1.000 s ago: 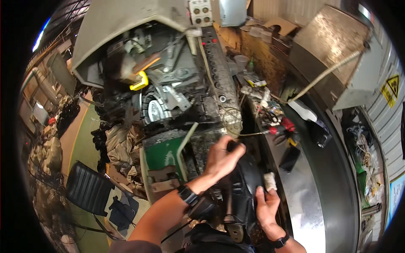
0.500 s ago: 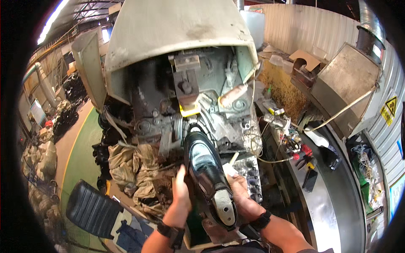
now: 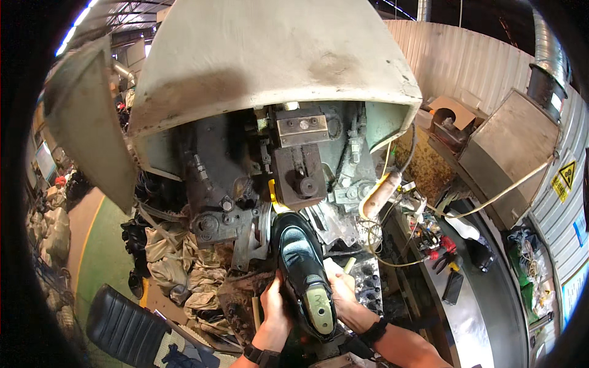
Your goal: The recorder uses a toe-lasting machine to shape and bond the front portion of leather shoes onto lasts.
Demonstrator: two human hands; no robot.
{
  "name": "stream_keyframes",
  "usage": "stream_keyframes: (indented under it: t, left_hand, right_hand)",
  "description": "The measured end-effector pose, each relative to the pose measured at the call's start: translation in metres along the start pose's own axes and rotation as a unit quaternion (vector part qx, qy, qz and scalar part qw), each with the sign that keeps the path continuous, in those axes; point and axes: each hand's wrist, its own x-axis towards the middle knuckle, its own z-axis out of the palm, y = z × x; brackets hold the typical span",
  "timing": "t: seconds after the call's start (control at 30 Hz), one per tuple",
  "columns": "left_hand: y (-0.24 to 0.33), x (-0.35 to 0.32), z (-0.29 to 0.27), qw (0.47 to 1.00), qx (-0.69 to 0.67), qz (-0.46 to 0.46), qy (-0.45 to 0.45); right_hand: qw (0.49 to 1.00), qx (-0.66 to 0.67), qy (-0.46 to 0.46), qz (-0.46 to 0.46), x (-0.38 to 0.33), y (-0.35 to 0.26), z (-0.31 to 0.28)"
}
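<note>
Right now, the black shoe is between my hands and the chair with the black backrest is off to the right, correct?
Not quite: the head view shows the chair off to the left. The black shoe is indeed between your left hand and right hand.

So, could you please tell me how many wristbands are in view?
2: one black wristband at the wrist of the left hand, another at that of the right hand.

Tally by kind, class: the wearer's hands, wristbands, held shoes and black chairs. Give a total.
Hands: 2, left hand and right hand
Wristbands: 2
Held shoe: 1
Black chair: 1
Total: 6
</note>
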Motion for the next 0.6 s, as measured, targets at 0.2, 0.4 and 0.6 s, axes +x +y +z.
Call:
stream_keyframes:
  t: [0.2,0.4,0.6]
  left_hand:
    - [0.003,0.007,0.002,0.998,-0.055,-0.030,-0.028]
    - [-0.007,0.017,-0.005,0.999,-0.036,0.008,0.030]
    - [-0.026,0.038,-0.018,0.994,0.002,0.095,0.054]
  right_hand:
    - [1.000,-0.006,-0.024,0.009,0.004,-0.004,-0.003]
    - [1.000,0.004,-0.008,0.022,0.003,-0.005,-0.002]
    - [0.998,0.034,-0.050,0.014,0.026,0.013,-0.019]
